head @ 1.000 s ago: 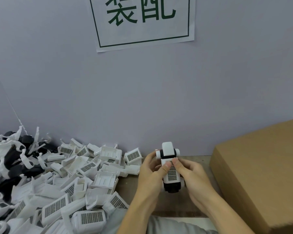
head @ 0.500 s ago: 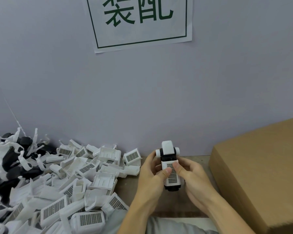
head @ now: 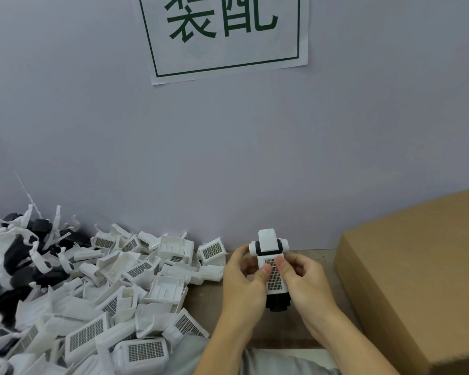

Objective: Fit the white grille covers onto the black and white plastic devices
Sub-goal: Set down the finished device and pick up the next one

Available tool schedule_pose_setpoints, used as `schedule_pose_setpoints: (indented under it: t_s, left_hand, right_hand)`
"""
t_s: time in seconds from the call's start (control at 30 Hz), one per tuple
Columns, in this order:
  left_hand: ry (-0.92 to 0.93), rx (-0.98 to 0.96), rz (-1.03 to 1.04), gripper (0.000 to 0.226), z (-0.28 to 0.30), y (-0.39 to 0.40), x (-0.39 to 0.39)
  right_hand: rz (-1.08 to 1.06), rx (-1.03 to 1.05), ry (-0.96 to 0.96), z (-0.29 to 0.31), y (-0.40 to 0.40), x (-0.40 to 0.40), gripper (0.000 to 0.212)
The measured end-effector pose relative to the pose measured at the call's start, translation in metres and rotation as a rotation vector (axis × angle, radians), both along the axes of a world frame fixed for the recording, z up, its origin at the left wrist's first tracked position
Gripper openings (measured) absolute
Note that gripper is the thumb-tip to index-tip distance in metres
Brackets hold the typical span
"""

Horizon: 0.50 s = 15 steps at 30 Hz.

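Both forearms rose from the bottom edge of the frame and met in the lower middle. The left hand (head: 243, 282) sat left of centre, fingers curled forward around the left side of the device (head: 271, 266), its thumb angled up and right with the tip pressed on the grille front. The right hand (head: 306, 282) mirrored it just to the right, fingers curled, thumb tip pressed beside the other thumb. Both wrists were bare.

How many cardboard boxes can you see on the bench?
1. The cardboard box sits at the right, beside the right hand; it runs off the frame, so others could lie out of view.
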<state>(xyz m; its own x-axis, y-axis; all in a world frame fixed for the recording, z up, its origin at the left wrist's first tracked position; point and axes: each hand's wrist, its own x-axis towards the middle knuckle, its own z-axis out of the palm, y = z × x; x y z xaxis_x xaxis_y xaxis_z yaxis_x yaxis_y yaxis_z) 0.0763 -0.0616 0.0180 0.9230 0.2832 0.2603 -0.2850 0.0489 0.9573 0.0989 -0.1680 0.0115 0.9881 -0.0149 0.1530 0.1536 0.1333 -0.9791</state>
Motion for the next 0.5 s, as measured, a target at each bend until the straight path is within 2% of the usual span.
schedule_pose_setpoints:
  t_s: [0.2,0.33,0.43,0.5]
  left_hand:
    - [0.046,-0.137,-0.033,0.028,0.002,0.0017,0.0003]
    - [0.034,0.027,0.067,0.029,0.0004,0.0017,0.0017]
    - [0.031,0.049,0.021,0.031,0.0041,0.0025,-0.0006]
    - [0.076,0.078,-0.042,0.04,0.0043,0.0021,-0.0022]
  right_hand:
    - [0.137,0.095,0.023,0.003,-0.0015,-0.0034,0.016]
    - [0.043,-0.083,-0.022,-0.0011,-0.0001,0.0008,0.013]
    - [0.018,-0.06,0.006,0.002,-0.0027,0.0021,0.015]
    - [0.019,0.014,0.036,0.0022,-0.006,0.0026,0.019]
